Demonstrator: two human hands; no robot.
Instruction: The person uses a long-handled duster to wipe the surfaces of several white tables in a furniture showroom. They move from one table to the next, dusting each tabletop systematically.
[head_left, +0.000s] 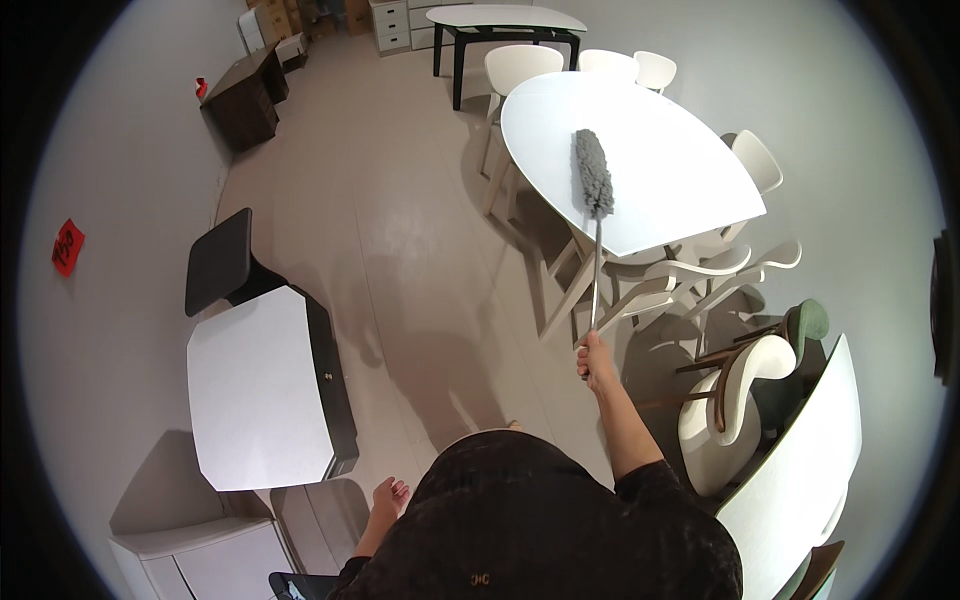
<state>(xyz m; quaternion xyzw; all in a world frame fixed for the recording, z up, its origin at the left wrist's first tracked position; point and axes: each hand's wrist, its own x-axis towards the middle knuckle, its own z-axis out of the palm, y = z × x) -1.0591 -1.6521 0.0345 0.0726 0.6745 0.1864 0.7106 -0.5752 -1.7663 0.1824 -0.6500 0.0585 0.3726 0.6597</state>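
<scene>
A grey fluffy duster (595, 172) lies over the white dining table (675, 165), its head on or just above the glossy top. Its thin metal handle runs back past the table's near corner into my right hand (596, 364), whose fingers are wrapped around the grip. My left hand (391, 495) hangs low beside my body with loosely curled fingers and nothing in it. Closest to that hand stands a white-topped table (259, 390) with a dark drawer front, and they do not touch.
Cream chairs (523, 71) surround the dining table. An upholstered chair (720, 427) and another white tabletop (802, 465) stand on my right. A black chair (221, 262) and white cabinet (232, 562) are at left. A dark desk (244, 97) and black-legged table (506, 22) stand farther back.
</scene>
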